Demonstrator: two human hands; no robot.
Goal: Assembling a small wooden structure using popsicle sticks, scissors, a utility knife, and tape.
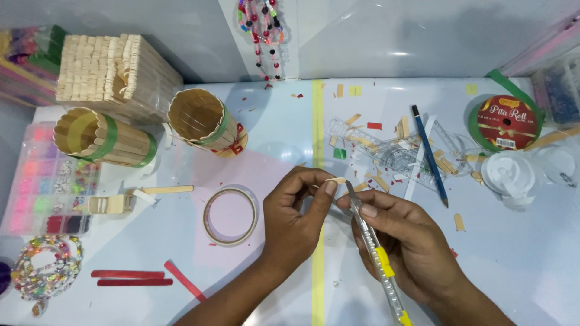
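My left hand (295,217) pinches a small pale wooden stick piece (336,180) between thumb and fingers, above the yellow tape line (318,121) on the table. My right hand (406,238) grips a clear utility knife with yellow slider (379,256); its blade tip touches the stick piece. Both hands meet at the table's middle.
Two stick-built cylinders (208,121) (99,137) and a stack of sticks (115,72) stand at the back left. A tape ring (230,215), red sticks (130,278), a bead box (51,181), a blue pencil (430,156), clear rulers with wood scraps (386,151) and a ribbon roll (506,122) lie around.
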